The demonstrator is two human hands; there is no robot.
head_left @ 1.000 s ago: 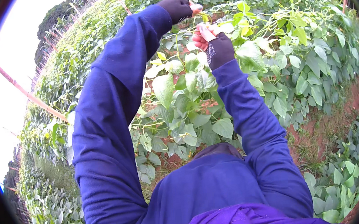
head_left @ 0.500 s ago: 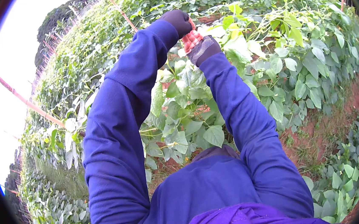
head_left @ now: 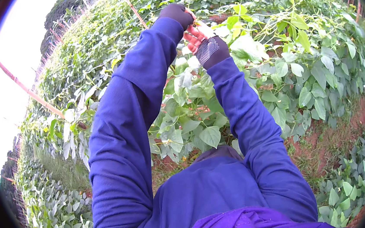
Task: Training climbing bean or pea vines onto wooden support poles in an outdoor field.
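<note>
— What fills the view, starting from the big things?

— A tall wall of green climbing bean vines with broad leaves (head_left: 274, 75), with strips of red-brown bare soil (head_left: 328, 140) below it. A thin reddish slanted support stake (head_left: 132, 7) rises out of the vines.

— And the arms, taken from that stake?

— Both blue sleeves reach up and meet just right of it. The left hand in a dark knitted glove (head_left: 177, 13) sits nearest the stake, knuckles toward the camera, fingers curled closed. What they pinch I cannot tell.

— The other one?

— The right hand in a dark glove with a red palm (head_left: 204, 44) is just below and right, touching the left, palm up. A thin green vine shoot (head_left: 209, 24) runs sideways from between the hands, away from the stake.
</note>
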